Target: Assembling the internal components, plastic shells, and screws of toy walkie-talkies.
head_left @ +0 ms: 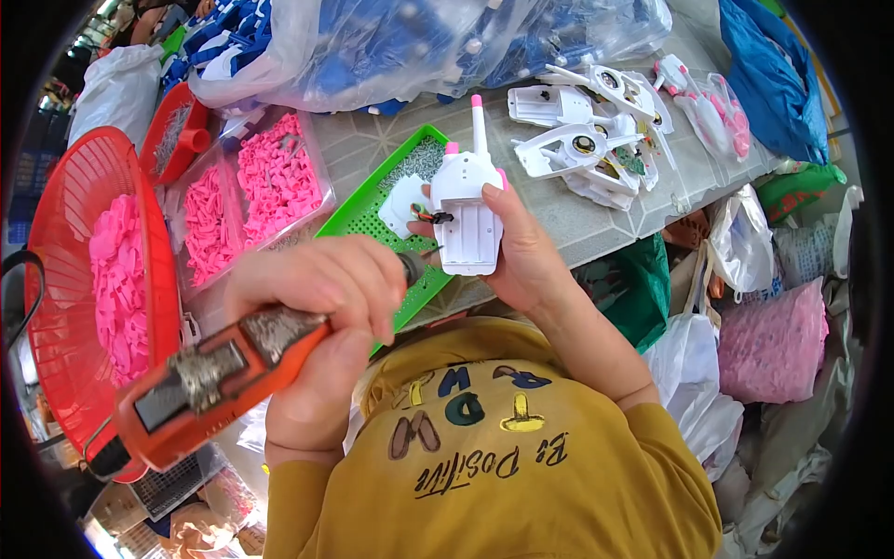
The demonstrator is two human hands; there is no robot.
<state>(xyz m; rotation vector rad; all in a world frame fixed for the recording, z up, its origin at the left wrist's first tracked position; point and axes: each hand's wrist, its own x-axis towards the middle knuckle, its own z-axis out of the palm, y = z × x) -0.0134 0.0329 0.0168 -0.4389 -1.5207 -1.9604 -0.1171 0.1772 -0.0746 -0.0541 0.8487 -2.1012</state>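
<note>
My left hand is wrapped round an orange and grey electric screwdriver. Its chuck points right, and the thin bit ends close to the left edge of a white plastic toy casing; whether they touch I cannot tell. That casing, shaped like a walkie-talkie with a pink-tipped antenna, is gripped in my right hand, thumb on its right side. It has an open battery bay at its lower end. Dark and coloured wires with a black connector stick out at its left. Behind it, a white flat piece lies in a green basket.
Small screws fill the basket's far end. Pink parts lie in a clear tray and a red basket; a red scoop holds more screws. Several opened white casings lie at right. Plastic bags of blue parts line the back.
</note>
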